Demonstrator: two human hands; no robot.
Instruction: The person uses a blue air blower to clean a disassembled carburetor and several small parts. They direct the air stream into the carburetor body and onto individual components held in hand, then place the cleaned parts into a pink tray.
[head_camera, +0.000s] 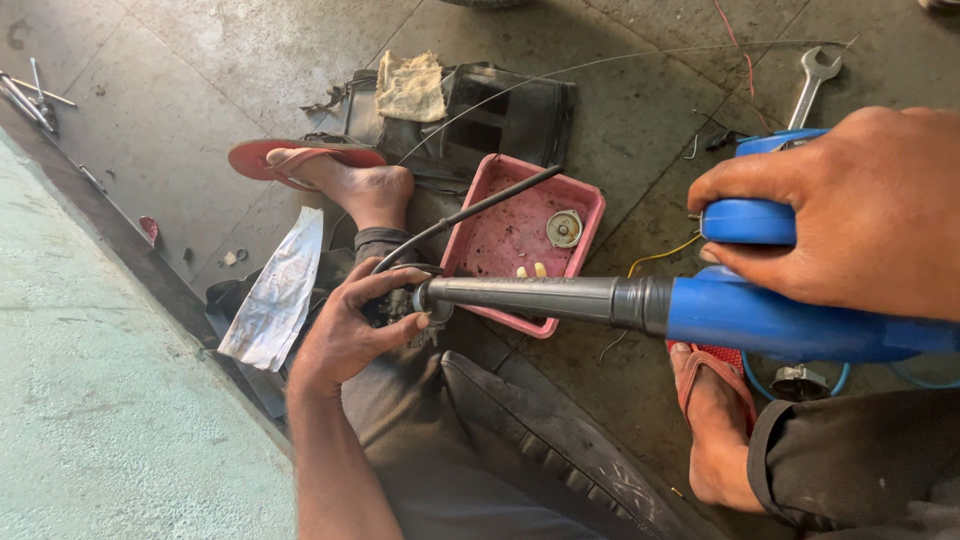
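My right hand grips the handle of a blue air blower. Its long grey nozzle runs leftward across the view. The nozzle tip meets a small dark metal part that my left hand holds over my left knee. A black cable leads from that part up and to the right, over a pink tray. The tray holds a round metal piece and two small pale bits.
My feet in red sandals rest on the concrete floor. A black plastic cover with a dirty rag lies behind the tray. A wrench lies top right, crumpled paper at left, loose tools top left, a raised green ledge left.
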